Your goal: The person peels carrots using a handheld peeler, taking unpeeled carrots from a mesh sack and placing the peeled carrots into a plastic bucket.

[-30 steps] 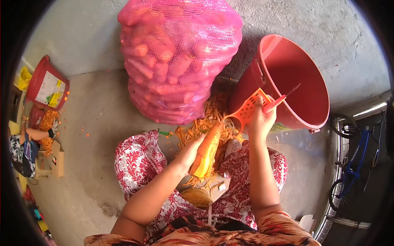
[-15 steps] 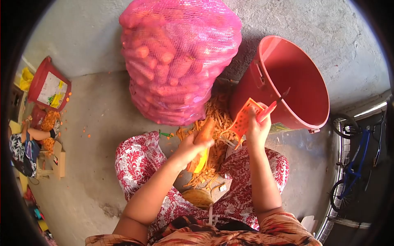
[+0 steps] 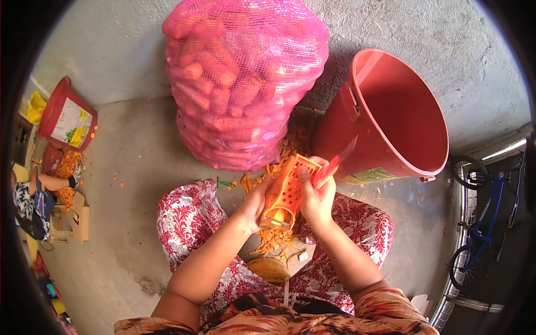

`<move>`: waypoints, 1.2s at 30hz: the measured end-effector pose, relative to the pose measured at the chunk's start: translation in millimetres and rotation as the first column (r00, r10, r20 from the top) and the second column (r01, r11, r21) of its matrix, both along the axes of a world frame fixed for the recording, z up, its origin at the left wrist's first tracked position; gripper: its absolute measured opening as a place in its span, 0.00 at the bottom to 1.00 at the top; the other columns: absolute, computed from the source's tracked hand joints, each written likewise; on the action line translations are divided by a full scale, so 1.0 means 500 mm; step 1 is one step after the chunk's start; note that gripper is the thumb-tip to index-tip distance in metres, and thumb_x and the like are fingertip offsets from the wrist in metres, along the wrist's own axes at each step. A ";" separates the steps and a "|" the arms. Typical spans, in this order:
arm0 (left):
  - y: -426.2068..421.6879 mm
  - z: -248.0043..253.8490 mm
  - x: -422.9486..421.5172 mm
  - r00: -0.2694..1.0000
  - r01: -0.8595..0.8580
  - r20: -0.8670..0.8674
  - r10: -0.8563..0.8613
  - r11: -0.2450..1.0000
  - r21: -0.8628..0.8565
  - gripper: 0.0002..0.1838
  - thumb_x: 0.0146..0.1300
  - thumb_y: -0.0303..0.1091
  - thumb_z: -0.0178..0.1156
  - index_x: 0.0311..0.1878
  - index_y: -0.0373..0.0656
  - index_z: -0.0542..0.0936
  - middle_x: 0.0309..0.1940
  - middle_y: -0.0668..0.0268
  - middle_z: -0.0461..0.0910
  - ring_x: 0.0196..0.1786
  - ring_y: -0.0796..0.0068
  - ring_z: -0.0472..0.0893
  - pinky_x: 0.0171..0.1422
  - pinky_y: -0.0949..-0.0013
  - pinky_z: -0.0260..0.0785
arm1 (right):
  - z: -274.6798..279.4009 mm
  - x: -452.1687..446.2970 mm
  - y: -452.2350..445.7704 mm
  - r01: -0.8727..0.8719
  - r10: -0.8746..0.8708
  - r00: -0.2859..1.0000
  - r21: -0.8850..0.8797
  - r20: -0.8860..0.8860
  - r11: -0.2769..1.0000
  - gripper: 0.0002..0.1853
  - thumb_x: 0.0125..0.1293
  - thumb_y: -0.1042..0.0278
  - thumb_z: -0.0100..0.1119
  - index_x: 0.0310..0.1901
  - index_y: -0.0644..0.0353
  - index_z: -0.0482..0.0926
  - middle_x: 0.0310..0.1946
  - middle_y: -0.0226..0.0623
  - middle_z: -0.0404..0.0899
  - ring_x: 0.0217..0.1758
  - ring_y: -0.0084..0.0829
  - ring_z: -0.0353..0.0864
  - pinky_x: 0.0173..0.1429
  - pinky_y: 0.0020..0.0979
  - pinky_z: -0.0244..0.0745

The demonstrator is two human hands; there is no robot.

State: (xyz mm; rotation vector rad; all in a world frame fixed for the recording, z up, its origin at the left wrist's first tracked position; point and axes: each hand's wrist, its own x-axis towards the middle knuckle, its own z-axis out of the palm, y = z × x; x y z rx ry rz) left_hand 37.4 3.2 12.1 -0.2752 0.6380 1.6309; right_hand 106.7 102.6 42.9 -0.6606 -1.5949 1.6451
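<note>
My right hand (image 3: 318, 201) is closed around an orange grater (image 3: 290, 190) with round holes, its thumb on the perforated face. In that same hand is a red-handled knife (image 3: 328, 172), its blade pointing up and away. My left hand (image 3: 256, 204) is curled against the grater's left side, its fingertips out of sight behind it. The carrot seen in this hand a moment ago is mostly hidden by the grater. Orange peelings (image 3: 279, 241) lie on the floor below, between my patterned trouser legs.
A pink mesh sack (image 3: 240, 84) full of carrots stands ahead against the wall. Right of it is a tall red bucket (image 3: 340, 125). Far left are another red bucket (image 3: 67, 120), a cardboard box (image 3: 82, 218) and part of another person (image 3: 33, 201). A blue bicycle (image 3: 483, 223) stands at far right.
My right hand has brought the grater and knife left and down, up against my left hand. The grater now covers most of the carrot. The left hand has shifted slightly left.
</note>
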 end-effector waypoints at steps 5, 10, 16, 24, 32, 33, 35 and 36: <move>-0.012 -0.012 0.011 0.975 0.098 -0.200 -0.094 0.995 0.009 0.22 0.63 0.50 0.41 0.47 0.40 0.71 0.34 0.61 0.77 0.33 0.71 0.79 0.37 0.69 0.73 | -0.013 -0.004 0.034 0.118 -0.148 0.973 0.174 0.176 0.978 0.08 0.55 0.76 0.54 0.37 0.63 0.68 0.26 0.34 0.71 0.31 0.23 0.71 0.37 0.26 0.68; -0.025 -0.023 0.009 0.958 0.225 -0.198 -0.207 0.972 0.072 0.23 0.63 0.50 0.41 0.47 0.40 0.70 0.33 0.59 0.77 0.31 0.68 0.78 0.35 0.66 0.73 | -0.065 -0.013 0.215 0.447 -0.534 0.836 0.404 0.129 0.798 0.07 0.58 0.71 0.54 0.35 0.64 0.69 0.24 0.33 0.71 0.26 0.22 0.69 0.33 0.25 0.67; -0.018 -0.008 -0.014 0.989 0.139 -0.052 -0.137 0.990 0.035 0.24 0.62 0.51 0.42 0.50 0.40 0.68 0.36 0.58 0.77 0.33 0.65 0.79 0.36 0.63 0.74 | 0.005 -0.019 0.131 0.259 -0.258 0.966 0.063 -0.017 0.964 0.08 0.59 0.69 0.54 0.37 0.62 0.69 0.25 0.28 0.70 0.25 0.16 0.68 0.30 0.20 0.65; -0.010 -0.002 -0.007 0.994 0.025 0.099 -0.051 0.969 0.244 0.23 0.64 0.50 0.39 0.53 0.43 0.67 0.42 0.63 0.76 0.42 0.70 0.77 0.44 0.65 0.72 | 0.012 0.001 0.003 -0.052 0.052 0.998 0.015 0.026 0.999 0.10 0.59 0.75 0.53 0.41 0.65 0.67 0.30 0.30 0.73 0.31 0.18 0.71 0.36 0.21 0.69; -0.010 -0.009 -0.003 0.993 0.094 0.061 -0.105 0.982 0.161 0.23 0.65 0.50 0.37 0.49 0.42 0.69 0.36 0.60 0.77 0.32 0.67 0.78 0.33 0.64 0.73 | -0.040 0.001 0.050 0.013 -0.055 0.995 0.443 0.082 0.897 0.08 0.55 0.76 0.53 0.37 0.64 0.69 0.28 0.35 0.73 0.32 0.24 0.73 0.37 0.26 0.69; -0.018 -0.008 0.003 0.986 0.165 0.007 -0.168 0.975 0.148 0.23 0.65 0.50 0.37 0.49 0.42 0.69 0.35 0.59 0.77 0.31 0.66 0.78 0.33 0.64 0.72 | -0.046 -0.005 0.096 0.129 -0.158 0.986 0.379 0.048 0.916 0.05 0.55 0.77 0.51 0.34 0.64 0.69 0.27 0.36 0.73 0.31 0.26 0.72 0.37 0.26 0.69; -0.035 -0.007 0.018 0.949 0.311 -0.097 -0.301 0.944 0.108 0.23 0.65 0.50 0.37 0.48 0.41 0.69 0.33 0.58 0.76 0.30 0.65 0.78 0.31 0.63 0.72 | -0.047 -0.020 0.199 0.412 -0.485 0.873 0.464 0.043 0.784 0.07 0.57 0.72 0.54 0.32 0.64 0.68 0.23 0.36 0.71 0.26 0.25 0.69 0.34 0.26 0.68; -0.034 0.014 0.022 0.938 0.293 -0.191 -0.289 0.956 -0.008 0.24 0.64 0.52 0.36 0.48 0.41 0.69 0.32 0.56 0.76 0.28 0.64 0.78 0.30 0.63 0.72 | -0.037 -0.011 0.227 0.464 -0.585 0.807 0.529 0.077 0.710 0.08 0.58 0.69 0.54 0.32 0.65 0.68 0.20 0.36 0.70 0.25 0.24 0.69 0.32 0.26 0.67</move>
